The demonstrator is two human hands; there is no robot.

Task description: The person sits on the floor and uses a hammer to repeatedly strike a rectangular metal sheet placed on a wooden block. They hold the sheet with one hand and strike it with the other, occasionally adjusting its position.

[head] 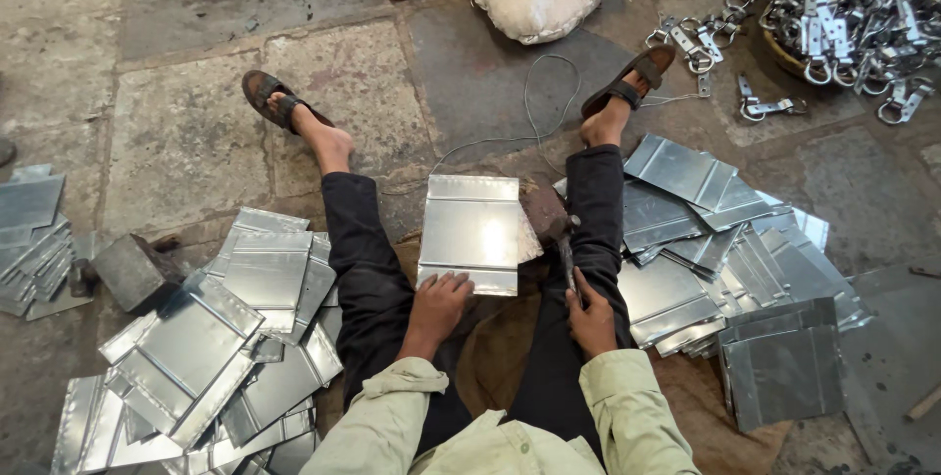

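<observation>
The right hand (591, 313) has its grip wrapped tight around the dark handle of a hammer (554, 225), whose worn, rust-brown head rests low, just beside the right edge of a shiny metal sheet (472, 232). The left hand (438, 300) lies with fingers spread and pressed flat on the near edge of that sheet, pinning it down rather than pinching it. The sheet lies between the person's outstretched legs, on a brown cloth (500, 352) over the stone floor (186, 132); its near and far edges look folded over into narrow hems. Judging by this, the step in hand looks like steadying and squaring the sheet ahead of a blow on a folded edge; the next move would call for the left fingers to stay clear of the strike line while the hammer lifts and falls squarely on the hem. To the left lies a loose heap of similar folded sheets (221, 338), to the right another heap (725, 250), and at the far right a pile of metal latches (833, 14).
</observation>
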